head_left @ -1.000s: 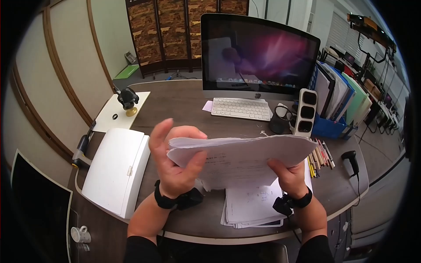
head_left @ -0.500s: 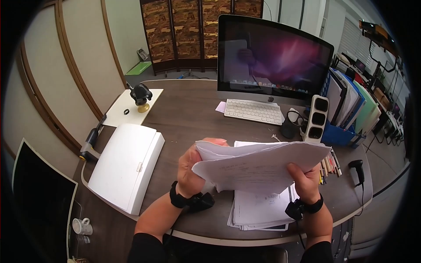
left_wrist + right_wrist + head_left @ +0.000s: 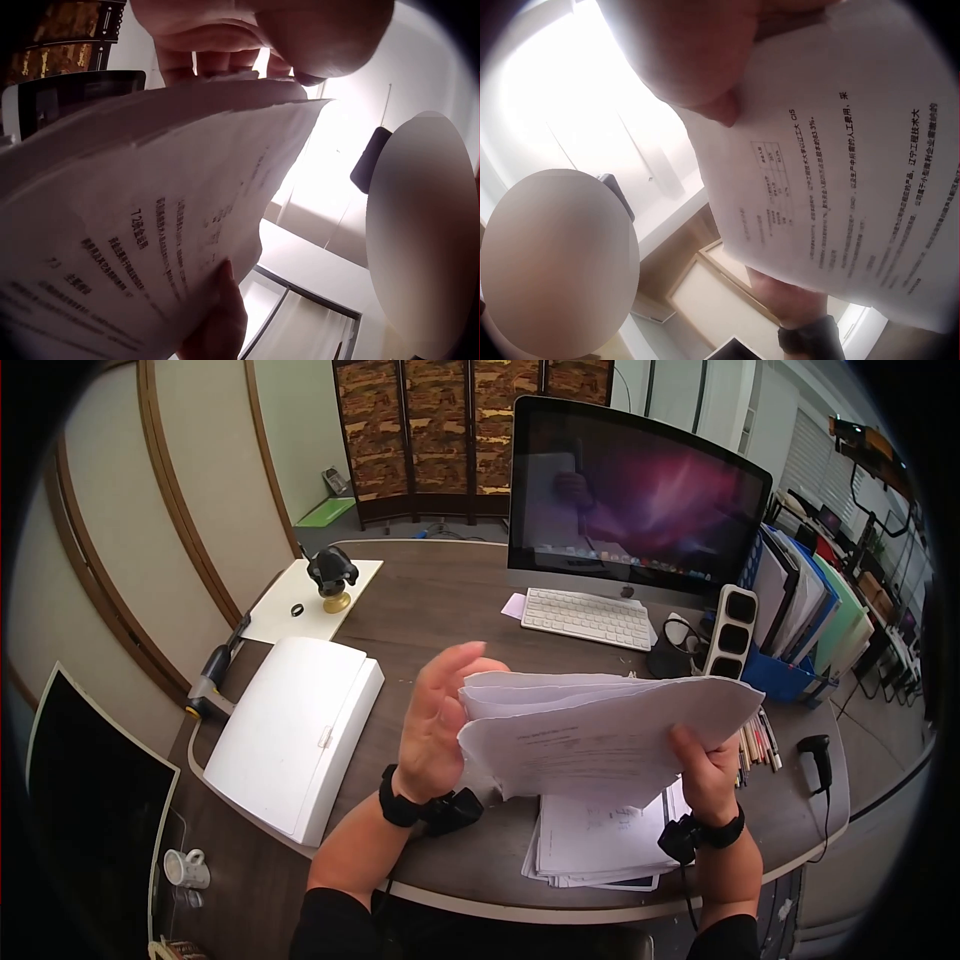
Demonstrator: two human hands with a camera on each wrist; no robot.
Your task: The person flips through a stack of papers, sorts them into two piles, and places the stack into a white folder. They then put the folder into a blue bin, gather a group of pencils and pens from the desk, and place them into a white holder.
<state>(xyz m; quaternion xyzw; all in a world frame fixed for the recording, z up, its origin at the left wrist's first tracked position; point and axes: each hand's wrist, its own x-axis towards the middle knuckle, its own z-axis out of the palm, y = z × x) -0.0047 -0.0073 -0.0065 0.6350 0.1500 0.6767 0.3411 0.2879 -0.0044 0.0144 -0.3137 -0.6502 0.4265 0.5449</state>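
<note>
Sheets of printed paper (image 3: 590, 745) stood between the hands: the right hand (image 3: 710, 778) pinched their right end, thumb in front, while the left hand (image 3: 434, 725), fingers relaxed and nearly straight, was at the uneven left edges, contact unclear. For squaring them, light taps from a flat left palm against a firm right pinch seemed best. Below the hands lay a paper stack (image 3: 590, 850); beyond them, a keyboard (image 3: 585, 618), then a desktop monitor (image 3: 640, 500).

Held sheets (image 3: 885, 187), right wrist view: Chinese print, incl. "辽宁工程技术大", "CIS" and "83.3%"; small printed table (image 3: 771, 182) too blurred to read. Left wrist view: section numbers "7.2" and "7.3". Monitor (image 3: 640, 490) chin: Apple logo (image 3: 627, 592). Paper stack (image 3: 590, 845) on desk (image 3: 440, 610): marks illegible.
</note>
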